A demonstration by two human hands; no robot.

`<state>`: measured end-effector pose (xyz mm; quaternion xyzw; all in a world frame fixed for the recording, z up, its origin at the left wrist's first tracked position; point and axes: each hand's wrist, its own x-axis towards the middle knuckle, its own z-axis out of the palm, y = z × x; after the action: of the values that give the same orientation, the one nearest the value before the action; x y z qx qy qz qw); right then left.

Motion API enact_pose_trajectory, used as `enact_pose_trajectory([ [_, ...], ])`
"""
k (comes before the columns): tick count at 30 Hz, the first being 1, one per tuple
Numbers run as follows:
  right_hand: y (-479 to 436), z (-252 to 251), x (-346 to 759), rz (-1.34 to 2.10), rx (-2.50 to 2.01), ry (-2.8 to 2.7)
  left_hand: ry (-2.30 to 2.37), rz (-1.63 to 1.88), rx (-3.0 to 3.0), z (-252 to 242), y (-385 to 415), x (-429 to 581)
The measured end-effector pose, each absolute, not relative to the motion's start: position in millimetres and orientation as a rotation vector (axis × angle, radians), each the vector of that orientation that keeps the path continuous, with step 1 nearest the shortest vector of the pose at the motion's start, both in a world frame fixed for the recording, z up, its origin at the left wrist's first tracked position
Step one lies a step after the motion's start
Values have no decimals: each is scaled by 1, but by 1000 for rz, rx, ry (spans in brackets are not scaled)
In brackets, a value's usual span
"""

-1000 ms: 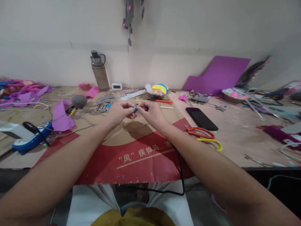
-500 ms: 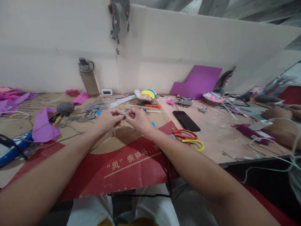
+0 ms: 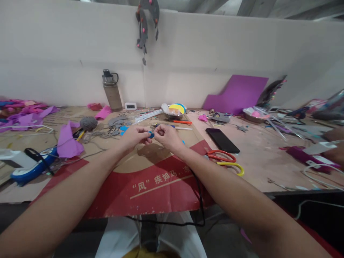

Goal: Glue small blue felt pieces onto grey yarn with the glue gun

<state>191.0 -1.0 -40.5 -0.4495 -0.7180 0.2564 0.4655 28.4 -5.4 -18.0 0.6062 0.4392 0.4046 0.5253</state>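
Note:
Both hands meet above the cardboard sheet (image 3: 129, 164) in the middle of the table. Between thumb and fingers, my left hand (image 3: 138, 137) pinches a small blue piece (image 3: 151, 134), perhaps felt or foam. My right hand (image 3: 167, 137) is closed in a pinch right at the edge of that piece; whether its fingertips grip the piece or something finer is too small to tell. More blue scraps (image 3: 124, 129) lie just left of the hands. Behind them rest an orange pen-like stick (image 3: 182, 122) and a thin white stick (image 3: 183, 128).
Scissors with red and yellow handles (image 3: 223, 156) and a black phone (image 3: 222, 140) lie to the right. Grey yarn (image 3: 88, 123), purple felt (image 3: 70, 139) and a blue hot-glue-like device (image 3: 34, 168) are left. A bottle (image 3: 112, 94) stands behind. Another person's hand (image 3: 334, 143) shows far right.
The view has turned slightly left, so everything sits further right. The hands stay together, and more of the blue piece shows between them.

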Motion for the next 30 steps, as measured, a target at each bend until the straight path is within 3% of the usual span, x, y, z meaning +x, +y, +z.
enact_pose_trajectory([
  [30, -6, -44, 181, 512, -1122, -1823, 1349, 946, 1787, -22, -6, 28],
])
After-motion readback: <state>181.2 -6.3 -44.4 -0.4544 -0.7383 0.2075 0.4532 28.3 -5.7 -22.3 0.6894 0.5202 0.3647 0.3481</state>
